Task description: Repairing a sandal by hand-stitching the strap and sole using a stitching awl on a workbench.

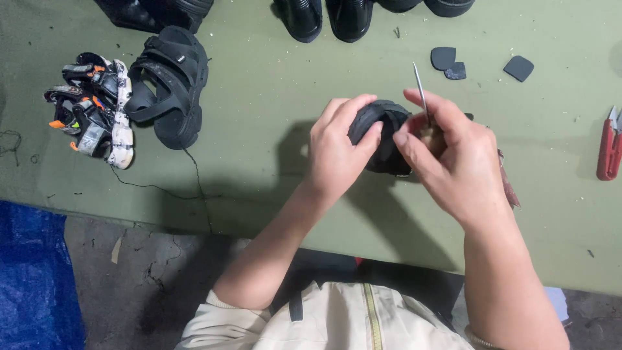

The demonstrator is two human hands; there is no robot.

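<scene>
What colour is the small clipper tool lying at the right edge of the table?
The small clipper tool is red with metal tips, seen in the head view.

Black sandal (170,91); olive-green table (272,97); red snips (610,150).

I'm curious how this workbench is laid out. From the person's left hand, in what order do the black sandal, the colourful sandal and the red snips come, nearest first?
From the left hand:
1. Black sandal, up to its left.
2. Colourful sandal, further left, beside the black one.
3. Red snips, far right edge of the table.
</scene>
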